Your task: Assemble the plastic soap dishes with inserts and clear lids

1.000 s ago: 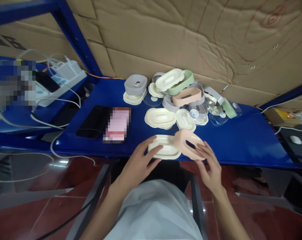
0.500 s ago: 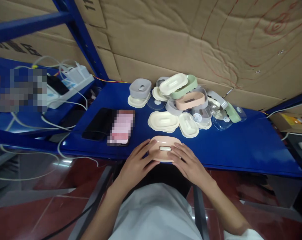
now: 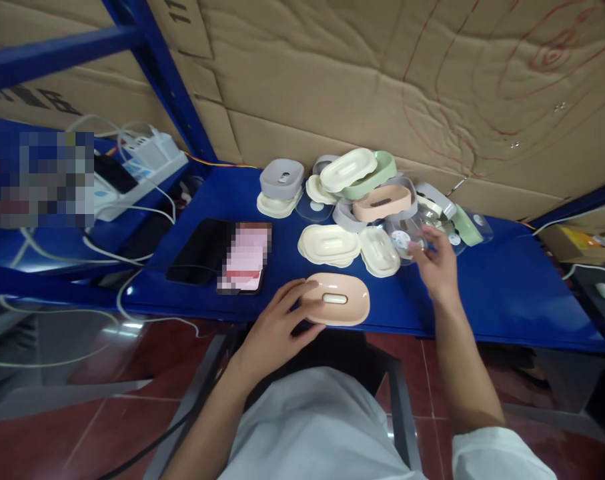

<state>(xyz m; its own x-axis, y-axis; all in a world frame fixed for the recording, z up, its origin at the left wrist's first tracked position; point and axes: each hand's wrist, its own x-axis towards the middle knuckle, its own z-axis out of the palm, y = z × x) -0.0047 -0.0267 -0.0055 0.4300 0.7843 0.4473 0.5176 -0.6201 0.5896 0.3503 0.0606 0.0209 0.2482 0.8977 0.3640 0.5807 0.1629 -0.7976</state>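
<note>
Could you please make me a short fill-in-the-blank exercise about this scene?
1. The ____ hand touches the peach dish nearest the person.
2. The right hand is beside a ____ piece with a round sticker.
3. The dishes and the phone are on a ____ table.
4. Behind the table stands brown ____ with red lines drawn on it.

Missing words: left; transparent; blue; cardboard.

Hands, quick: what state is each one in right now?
Left hand: holding the left end of the front peach dish, fingers spread.
Right hand: fingers bent at the stickered clear lid; can't tell whether it's gripped.
</note>
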